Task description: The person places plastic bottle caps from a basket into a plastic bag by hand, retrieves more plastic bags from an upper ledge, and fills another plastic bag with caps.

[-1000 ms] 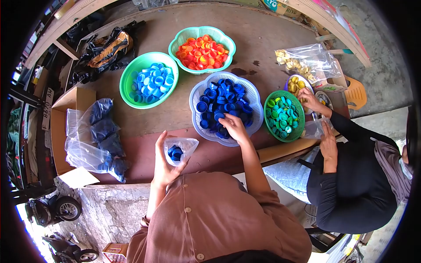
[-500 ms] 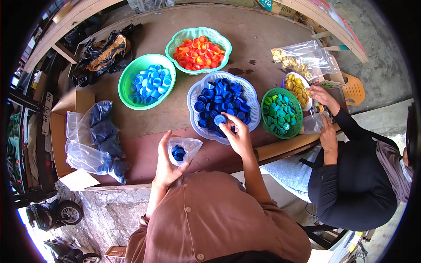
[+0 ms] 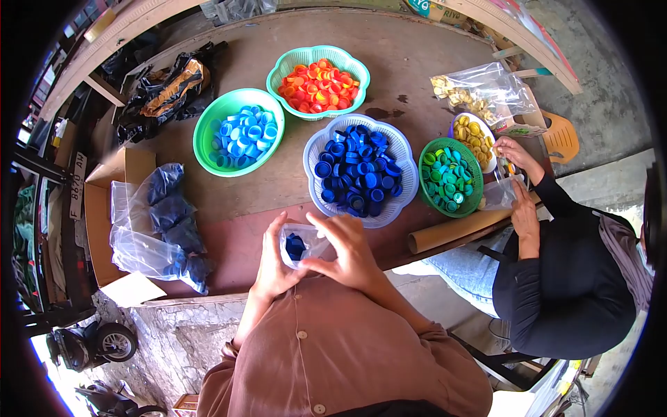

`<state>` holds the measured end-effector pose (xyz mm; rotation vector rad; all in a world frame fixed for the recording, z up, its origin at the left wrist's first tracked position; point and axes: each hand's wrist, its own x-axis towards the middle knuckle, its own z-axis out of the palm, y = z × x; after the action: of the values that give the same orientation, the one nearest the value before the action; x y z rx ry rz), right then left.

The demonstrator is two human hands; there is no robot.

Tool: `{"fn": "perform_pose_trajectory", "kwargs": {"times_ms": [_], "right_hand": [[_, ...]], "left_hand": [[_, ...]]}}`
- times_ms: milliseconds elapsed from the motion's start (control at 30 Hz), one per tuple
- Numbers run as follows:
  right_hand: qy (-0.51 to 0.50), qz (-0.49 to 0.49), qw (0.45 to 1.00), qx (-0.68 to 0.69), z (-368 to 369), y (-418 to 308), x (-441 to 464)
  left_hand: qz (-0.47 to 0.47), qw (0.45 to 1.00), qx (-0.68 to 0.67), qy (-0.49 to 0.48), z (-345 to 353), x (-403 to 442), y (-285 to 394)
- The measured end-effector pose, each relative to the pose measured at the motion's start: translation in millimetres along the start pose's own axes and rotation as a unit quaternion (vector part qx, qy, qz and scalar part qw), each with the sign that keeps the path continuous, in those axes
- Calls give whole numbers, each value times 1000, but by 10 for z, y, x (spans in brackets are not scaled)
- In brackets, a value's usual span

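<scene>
A clear plastic bag (image 3: 315, 240) with dark blue caps (image 3: 294, 246) inside is held by my left hand (image 3: 273, 264), its thumb and fingers round the left side. My right hand (image 3: 351, 254) is at the bag's right side, thumb and fingers curved apart; no cap shows between them. Just beyond my hands stands a lavender basket (image 3: 311, 156) of dark blue caps (image 3: 358, 167). A green bowl (image 3: 201, 139) of light blue caps and a mint basket (image 3: 278, 69) of orange-red caps are farther back.
Right of the lavender basket is a green basket (image 3: 425, 198) of green caps. A co-worker's hands (image 3: 526, 219) are near yellow caps (image 3: 475, 142). On the left, a cardboard box (image 3: 101, 229) holds bagged dark caps (image 3: 170, 215). A cardboard roll (image 3: 451, 231) lies along the front edge.
My right hand has moved from the lavender basket down and left to the bag. The blue cap it held half a second ago no longer shows in its fingers.
</scene>
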<state>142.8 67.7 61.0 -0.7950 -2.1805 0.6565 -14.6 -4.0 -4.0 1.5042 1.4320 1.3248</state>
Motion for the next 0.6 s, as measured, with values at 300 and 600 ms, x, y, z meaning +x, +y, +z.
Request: {"fn": "perform_pose_trajectory", "kwargs": {"times_ms": [300,600], "right_hand": [[40,136,960,-241,63,1279,-64],[-60,186,921,-336,308,1599,193]], "left_hand": [[22,999,5,28,-189,-172,-43],[12,996,-3,90,-409,-80,-124]]}}
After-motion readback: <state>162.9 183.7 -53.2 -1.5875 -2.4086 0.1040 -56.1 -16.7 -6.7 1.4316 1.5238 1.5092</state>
